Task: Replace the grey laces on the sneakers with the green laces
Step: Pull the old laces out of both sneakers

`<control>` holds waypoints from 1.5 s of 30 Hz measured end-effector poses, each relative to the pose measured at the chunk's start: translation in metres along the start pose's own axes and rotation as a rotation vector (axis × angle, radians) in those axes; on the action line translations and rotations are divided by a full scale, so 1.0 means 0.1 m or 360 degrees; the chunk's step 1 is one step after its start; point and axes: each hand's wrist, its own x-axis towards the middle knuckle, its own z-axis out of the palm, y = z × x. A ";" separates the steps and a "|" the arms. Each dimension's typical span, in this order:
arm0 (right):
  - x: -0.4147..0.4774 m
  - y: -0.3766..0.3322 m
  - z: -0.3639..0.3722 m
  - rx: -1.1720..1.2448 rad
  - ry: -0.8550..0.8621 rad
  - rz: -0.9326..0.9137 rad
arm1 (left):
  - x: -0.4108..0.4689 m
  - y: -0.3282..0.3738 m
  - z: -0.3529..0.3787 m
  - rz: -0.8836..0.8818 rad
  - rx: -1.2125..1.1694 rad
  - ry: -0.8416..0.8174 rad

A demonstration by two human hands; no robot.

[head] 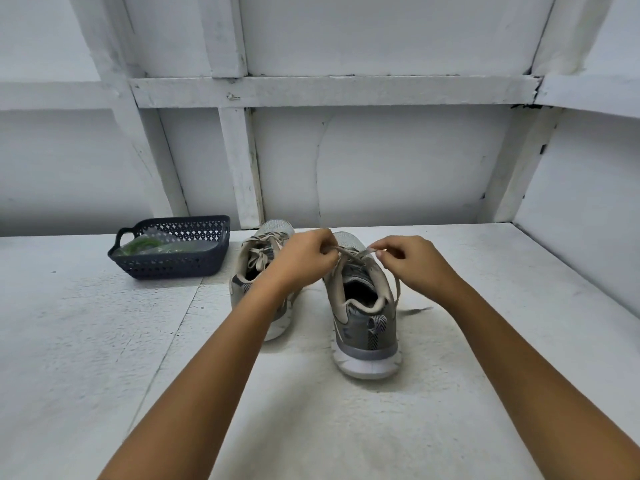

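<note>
Sneaker on the right (363, 306) stands with its heel toward the near table edge, and its grey lace (358, 251) is stretched between two hands above the tongue. The left hand (304, 259) pinches one end of the lace with curled fingers and thumb. The right hand (412, 265) pinches the other end in the same way. The second sneaker (258, 271) stands just beside it on the left, partly behind the left forearm, with its own lace threaded. A dark perforated basket (173, 268) farther left, near the wall, holds the green laces (145, 244) in clear wrapping. The white table (104, 341) bears all items, and a white panelled wall (398, 161) stands at the far side.
</note>
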 end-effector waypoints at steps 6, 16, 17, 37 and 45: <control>-0.24 -0.02 0.05 -0.0172 -0.0170 -0.0074 | -0.27 0.01 0.15 -0.0059 -0.0229 -0.0248; 0.29 0.05 0.06 0.0053 -0.0349 0.0326 | -0.22 -0.03 0.48 -0.0461 -0.0454 -0.0087; 0.32 0.04 0.05 0.0087 -0.0397 0.0342 | -0.22 -0.03 0.49 -0.0481 -0.0483 -0.0070; 0.48 -0.08 -0.02 0.0223 -0.0562 0.0526 | -0.29 -0.02 0.55 -0.0532 -0.0650 0.0035; 0.55 0.01 0.00 -0.0142 -0.0295 0.0228 | -0.29 -0.02 0.57 -0.0521 -0.0670 0.0034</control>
